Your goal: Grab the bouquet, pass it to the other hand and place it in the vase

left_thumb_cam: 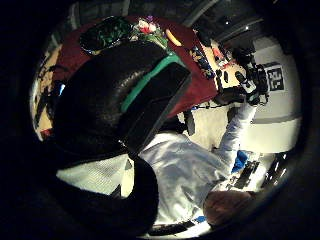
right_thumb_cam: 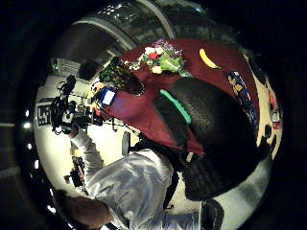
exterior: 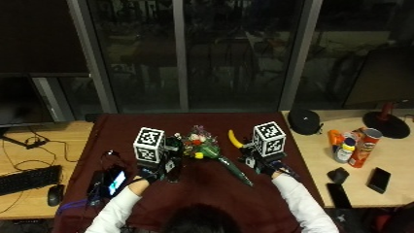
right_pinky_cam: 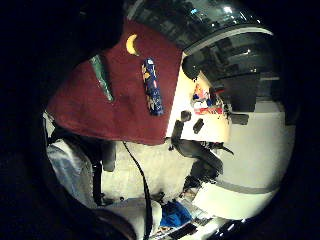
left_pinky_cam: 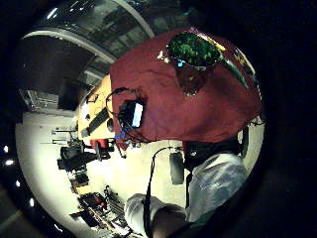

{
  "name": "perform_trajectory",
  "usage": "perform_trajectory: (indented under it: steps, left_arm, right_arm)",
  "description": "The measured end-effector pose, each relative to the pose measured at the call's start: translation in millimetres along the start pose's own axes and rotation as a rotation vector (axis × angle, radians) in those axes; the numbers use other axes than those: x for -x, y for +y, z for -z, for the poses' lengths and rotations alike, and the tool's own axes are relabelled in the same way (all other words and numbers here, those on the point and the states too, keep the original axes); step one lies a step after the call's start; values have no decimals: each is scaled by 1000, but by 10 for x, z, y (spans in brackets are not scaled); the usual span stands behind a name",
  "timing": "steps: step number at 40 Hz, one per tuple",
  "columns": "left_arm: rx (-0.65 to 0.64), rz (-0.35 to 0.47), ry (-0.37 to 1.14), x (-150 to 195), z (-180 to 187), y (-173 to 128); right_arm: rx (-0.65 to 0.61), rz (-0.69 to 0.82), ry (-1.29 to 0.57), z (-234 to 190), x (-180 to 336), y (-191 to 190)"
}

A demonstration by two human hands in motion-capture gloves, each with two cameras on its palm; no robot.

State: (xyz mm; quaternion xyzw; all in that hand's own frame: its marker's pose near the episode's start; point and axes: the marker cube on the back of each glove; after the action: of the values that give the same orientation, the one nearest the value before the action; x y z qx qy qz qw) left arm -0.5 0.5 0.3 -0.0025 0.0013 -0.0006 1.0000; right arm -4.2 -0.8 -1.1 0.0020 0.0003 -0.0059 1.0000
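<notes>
Bouquet (exterior: 208, 150) lies mid-frame on the cloth-covered table (exterior: 207, 194), between my left hand (exterior: 155, 167) at its left and my right hand (exterior: 265, 162) at its right. Vase (exterior: 172, 160) sits just beside my left hand, banana (exterior: 233, 138) just right of the flower heads. Phone (exterior: 115, 180) lower left on the cloth; keyboard (exterior: 25, 180) far left, snack cans (exterior: 354, 145) far right.

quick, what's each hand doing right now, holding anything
Left hand: holds nothing; whether its fingers are open cannot be told.
Right hand: the same, cannot be told; the bouquet lies on the table between them.
</notes>
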Motion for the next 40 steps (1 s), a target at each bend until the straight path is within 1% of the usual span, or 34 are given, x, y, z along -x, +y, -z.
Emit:
perform_trajectory:
  steps: [7,13,19,23,26,30,32,35,40]
  left_arm:
    - [8,7,15,36,-12,48]
    - [12,3,32,71,-28,112]
    - [55,-60,111,-28,-24,228]
    - [44,-78,96,-93,-19,255]
    - [32,-81,81,-137,-14,272]
    - [41,-107,71,-206,-24,290]
    - [34,-121,64,-233,-34,285]
    - [-15,-140,64,-285,-44,264]
    - [-85,-161,53,-405,-72,238]
  right_arm:
    - [-49,46,25,67,181,12]
    - [-41,81,39,140,341,-16]
    - [-10,99,66,109,459,-73]
    - [-8,97,93,138,499,-25]
    - [-48,87,109,178,494,21]
    - [-97,65,105,231,455,75]
    - [-88,52,98,242,423,84]
    - [-65,15,99,236,349,42]
    - [-42,-83,89,219,182,-146]
